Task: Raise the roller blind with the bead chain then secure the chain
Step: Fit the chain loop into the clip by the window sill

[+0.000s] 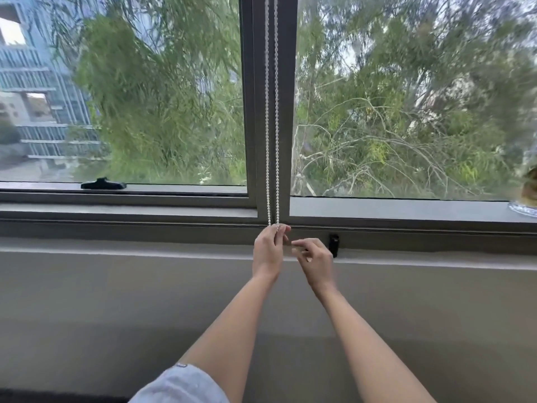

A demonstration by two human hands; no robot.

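Observation:
A white bead chain [272,112] hangs as two strands down the grey centre mullion [286,97] of the window. My left hand [268,251] is closed on the chain's bottom loop, just below the sill line. My right hand [315,261] is beside it to the right, fingers loosely apart with the forefinger pointing left toward the chain, holding nothing. A small black clip [334,244] sits on the frame just right of my right hand. The roller blind itself is out of view above the frame; both panes are uncovered.
A black window handle [103,184] lies on the left sash's lower rail. A grey sill [406,209] runs across, with a glass dish [524,209] at its far right. Below is a plain beige wall [116,301]. Trees and a building show outside.

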